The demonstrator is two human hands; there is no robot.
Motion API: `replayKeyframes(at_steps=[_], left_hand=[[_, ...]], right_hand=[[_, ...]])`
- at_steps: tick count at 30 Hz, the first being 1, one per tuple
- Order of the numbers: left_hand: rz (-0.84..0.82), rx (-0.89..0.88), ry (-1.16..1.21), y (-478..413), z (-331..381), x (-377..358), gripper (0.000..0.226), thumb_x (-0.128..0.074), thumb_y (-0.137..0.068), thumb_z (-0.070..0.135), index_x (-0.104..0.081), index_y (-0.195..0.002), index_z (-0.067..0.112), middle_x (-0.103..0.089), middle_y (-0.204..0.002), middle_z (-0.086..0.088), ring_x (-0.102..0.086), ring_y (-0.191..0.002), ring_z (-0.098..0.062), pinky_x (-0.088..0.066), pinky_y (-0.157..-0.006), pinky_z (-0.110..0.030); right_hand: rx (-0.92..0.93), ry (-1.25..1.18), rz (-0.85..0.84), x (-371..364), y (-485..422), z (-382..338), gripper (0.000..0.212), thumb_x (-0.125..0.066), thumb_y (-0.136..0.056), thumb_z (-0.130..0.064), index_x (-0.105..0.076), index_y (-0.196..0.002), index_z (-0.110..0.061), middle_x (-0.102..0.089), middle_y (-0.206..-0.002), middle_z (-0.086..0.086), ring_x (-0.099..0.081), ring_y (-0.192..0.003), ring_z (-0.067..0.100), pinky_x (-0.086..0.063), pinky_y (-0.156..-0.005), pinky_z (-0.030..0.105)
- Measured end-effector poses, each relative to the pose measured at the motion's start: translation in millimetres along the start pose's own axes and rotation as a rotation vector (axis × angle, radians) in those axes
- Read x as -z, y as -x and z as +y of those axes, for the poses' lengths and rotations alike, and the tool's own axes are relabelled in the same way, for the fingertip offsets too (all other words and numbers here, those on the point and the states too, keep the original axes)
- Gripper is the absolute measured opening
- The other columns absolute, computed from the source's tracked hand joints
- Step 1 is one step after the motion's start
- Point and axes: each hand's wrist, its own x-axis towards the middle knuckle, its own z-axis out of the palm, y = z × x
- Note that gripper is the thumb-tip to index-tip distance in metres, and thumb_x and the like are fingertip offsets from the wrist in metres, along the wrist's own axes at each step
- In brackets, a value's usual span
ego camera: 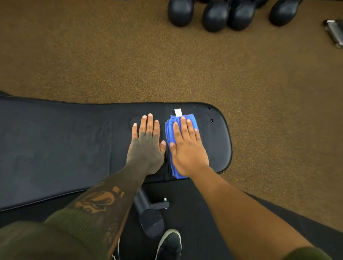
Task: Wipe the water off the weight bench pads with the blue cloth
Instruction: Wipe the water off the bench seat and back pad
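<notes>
The black weight bench runs left to right, its long back pad (48, 144) on the left and the short seat pad (217, 143) on the right. A folded blue cloth (170, 133) with a white tag lies on the seat pad. My right hand (187, 150) presses flat on the cloth, fingers extended. My left hand (146, 146) rests flat and empty on the pad just left of the gap between the pads. Water drops (210, 114) sit on the seat pad's far right corner.
Several black kettlebells (217, 12) stand on the brown speckled floor (169, 67) beyond the bench. A metal machine base (342, 33) is at the far right. Below the bench are its black frame tube (147, 213) and my black shoe (169, 247).
</notes>
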Motion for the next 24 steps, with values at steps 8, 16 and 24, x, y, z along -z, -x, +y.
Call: replayKeyframes(at_steps=[8, 16, 24], left_hand=[[-0.005, -0.009, 0.017, 5.9, 14.1, -6.8, 0.068, -0.016, -0.099, 0.041, 0.009, -0.151, 0.005, 0.016, -0.16, -0.015, 0.018, -0.147, -0.028, 0.006, -0.12, -0.048], [-0.001, -0.017, -0.014, 3.5, 15.5, -7.1, 0.071, -0.015, -0.097, 0.043, 0.009, -0.15, 0.004, 0.015, -0.16, -0.017, 0.017, -0.147, -0.029, 0.004, -0.12, -0.05], [-0.011, -0.051, -0.013, -11.7, 22.2, -4.7, 0.069, -0.017, -0.098, 0.043, 0.009, -0.151, 0.006, 0.015, -0.16, -0.016, 0.016, -0.147, -0.028, 0.003, -0.12, -0.05]], right_hand=[[-0.175, 0.007, -0.001, 9.1, -8.8, 35.3, 0.059, -0.019, -0.105, -0.032, 0.005, -0.156, -0.013, 0.015, -0.164, 0.008, 0.018, -0.149, 0.024, 0.008, -0.122, 0.039], [-0.046, -0.01, 0.01, 1.8, 11.2, 21.0, 0.066, -0.025, -0.103, -0.04, 0.005, -0.156, -0.015, 0.016, -0.163, 0.006, 0.019, -0.149, 0.022, 0.01, -0.121, 0.038], [-0.213, -0.004, 0.013, 12.4, -14.6, 47.2, 0.06, -0.021, -0.105, -0.033, 0.005, -0.156, -0.014, 0.014, -0.163, 0.01, 0.018, -0.15, 0.025, 0.009, -0.121, 0.039]])
